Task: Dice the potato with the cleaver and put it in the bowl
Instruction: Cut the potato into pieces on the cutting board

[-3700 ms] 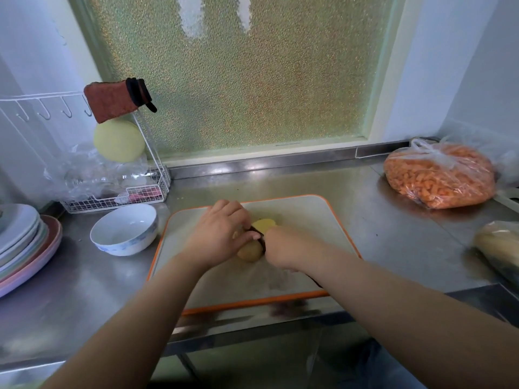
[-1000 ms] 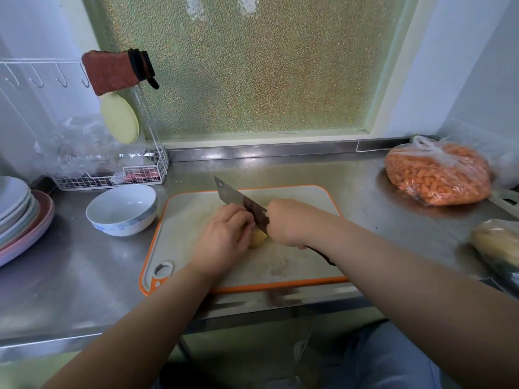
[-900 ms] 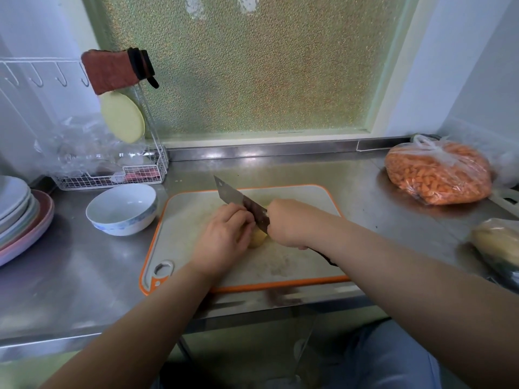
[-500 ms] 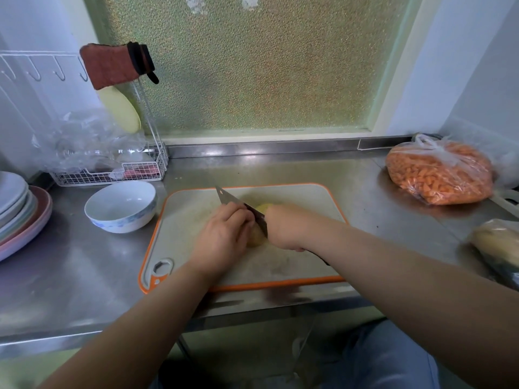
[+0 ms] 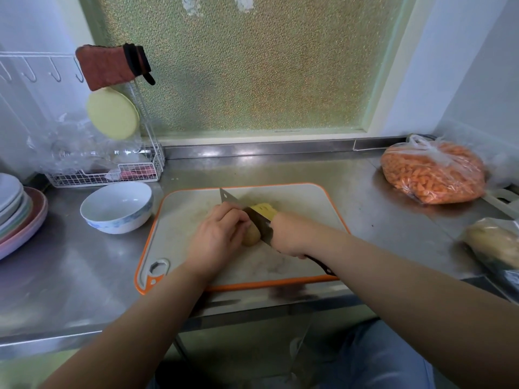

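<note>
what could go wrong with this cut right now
The left hand grips the potato with its fingers right against the cleaver blade, so a slip could nick them. The round potato could also roll on the cutting board. Cut slices behind the blade may topple.

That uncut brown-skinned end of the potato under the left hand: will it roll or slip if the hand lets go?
Probably a little. The uncut brown-skinned potato end looks rounded, so it may rock on the orange-rimmed cutting board. Its cut face lies against the steel cleaver, likely wet and slippery. The left hand steadies it.
</note>
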Available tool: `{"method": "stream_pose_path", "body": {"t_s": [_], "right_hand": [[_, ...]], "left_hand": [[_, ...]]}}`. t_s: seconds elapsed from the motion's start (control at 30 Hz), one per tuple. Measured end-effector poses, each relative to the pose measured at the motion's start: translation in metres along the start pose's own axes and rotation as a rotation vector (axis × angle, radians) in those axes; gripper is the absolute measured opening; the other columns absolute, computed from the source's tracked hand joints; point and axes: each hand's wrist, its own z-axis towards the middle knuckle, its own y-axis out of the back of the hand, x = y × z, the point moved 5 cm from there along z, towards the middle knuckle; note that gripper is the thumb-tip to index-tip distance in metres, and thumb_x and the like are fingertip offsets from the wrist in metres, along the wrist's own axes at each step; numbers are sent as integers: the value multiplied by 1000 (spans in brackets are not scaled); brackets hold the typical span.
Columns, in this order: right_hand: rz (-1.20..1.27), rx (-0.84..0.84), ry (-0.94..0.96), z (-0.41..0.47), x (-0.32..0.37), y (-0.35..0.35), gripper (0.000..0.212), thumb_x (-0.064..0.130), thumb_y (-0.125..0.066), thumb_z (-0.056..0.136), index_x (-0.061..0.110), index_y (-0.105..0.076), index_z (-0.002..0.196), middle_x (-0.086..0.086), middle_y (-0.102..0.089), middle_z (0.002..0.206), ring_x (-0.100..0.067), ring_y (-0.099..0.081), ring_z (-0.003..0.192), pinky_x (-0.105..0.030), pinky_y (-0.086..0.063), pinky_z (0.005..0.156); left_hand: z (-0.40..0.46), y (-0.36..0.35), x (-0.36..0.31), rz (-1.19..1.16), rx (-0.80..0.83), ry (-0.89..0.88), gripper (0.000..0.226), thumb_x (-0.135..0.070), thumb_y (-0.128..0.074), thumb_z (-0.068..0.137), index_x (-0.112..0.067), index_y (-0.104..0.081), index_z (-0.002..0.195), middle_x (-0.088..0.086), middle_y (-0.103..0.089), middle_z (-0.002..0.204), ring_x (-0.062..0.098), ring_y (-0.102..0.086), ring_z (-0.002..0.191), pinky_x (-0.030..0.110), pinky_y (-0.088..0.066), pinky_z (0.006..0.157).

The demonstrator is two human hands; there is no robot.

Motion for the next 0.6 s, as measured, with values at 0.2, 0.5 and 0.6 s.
{"method": "stream_pose_path", "body": {"t_s": [0.2,0.5,0.6], "right_hand": [[103,-78,-2,-8,-4,9,31,8,-43,92,11,-41,61,-8,-45,54,-20,-46,42,-25,-38,43],[-3,-142,34,-35,-1,30,33,11,-44,93,16,-35,62,-2,-42,56,-15,-41,43,-24,-29,40],[-16,-142,41,-37,0,30,29,12,-44,93,14,-38,65,-2,-43,58,-15,-41,45,-24,-28,40]], "left_hand": [[-1,1,-2,30,-20,-3,4,-14,-60,85,-10,-63,86,3,-60,93,23,-55,85,30,-44,75],[-1,0,-1,0,13,29,12,-18,-55,85,-10,-65,86,2,-61,95,21,-55,88,24,-41,79],[0,0,-1,4,7,35,6,-13,-59,85,-10,-64,85,2,-61,94,20,-55,88,19,-39,79]]}}
